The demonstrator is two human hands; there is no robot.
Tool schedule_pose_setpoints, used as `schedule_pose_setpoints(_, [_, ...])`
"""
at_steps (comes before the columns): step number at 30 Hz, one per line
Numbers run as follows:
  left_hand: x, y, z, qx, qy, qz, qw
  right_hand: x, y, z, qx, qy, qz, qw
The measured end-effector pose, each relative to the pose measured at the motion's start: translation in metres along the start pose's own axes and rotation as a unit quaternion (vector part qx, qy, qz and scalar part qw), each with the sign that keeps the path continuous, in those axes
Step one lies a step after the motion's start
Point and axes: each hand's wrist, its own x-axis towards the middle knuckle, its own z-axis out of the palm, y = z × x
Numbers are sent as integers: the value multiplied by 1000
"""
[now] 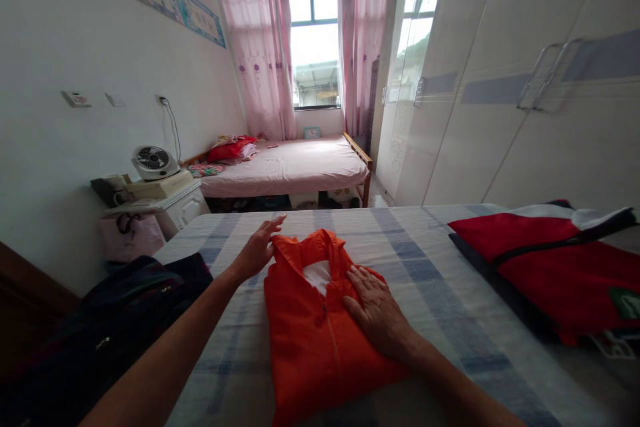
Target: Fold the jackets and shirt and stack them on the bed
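An orange zip-up jacket (305,347) lies folded on the striped bed sheet (235,333), its collar toward the far side and a white lining showing at the neck. My right hand (373,307) rests flat on the jacket's right chest, fingers stretched out beside the collar. At the collar's left corner is my left hand (260,247), its fingers extended and apart; whether it touches the fabric is hard to tell. Neither hand grips anything.
Red and dark clothing (560,260) lies on the bed at right; a dark garment (135,307) is at left. Beyond are a nightstand (183,203) with a fan (154,159), a second bed (300,167), and a tall white wardrobe (480,147) along the right.
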Motion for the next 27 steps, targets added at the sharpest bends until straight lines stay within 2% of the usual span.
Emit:
schedule_pose_setpoints(6, [-2,-19,15,-6,21,-36,999,0,0,0,1,2,-2,1000])
schedule_pose_setpoints(10, [-4,-26,16,44,30,-71,996,-1,-1,0,0,5,1,1000])
schedule_pose_setpoints(12, [0,-22,12,84,48,-65,993,-1,-1,0,1,4,3,1000])
schedule_pose_setpoints(14, [7,-12,10,117,44,-33,992,-1,-1,0,1,2,2,1000])
schedule_pose_setpoints(17, [21,7,22,144,-44,32,988,-1,-1,0,2,6,0,1000])
schedule_pose_setpoints(21, [41,20,55,161,-178,91,966,-1,-1,0,4,11,-1,1000])
schedule_pose_setpoints(24, [55,17,74,182,-226,111,951,-3,-1,1,6,20,-4,1000])
schedule_pose_setpoints(27, [65,13,84,206,-265,115,935,-3,-1,3,8,27,-6,1000])
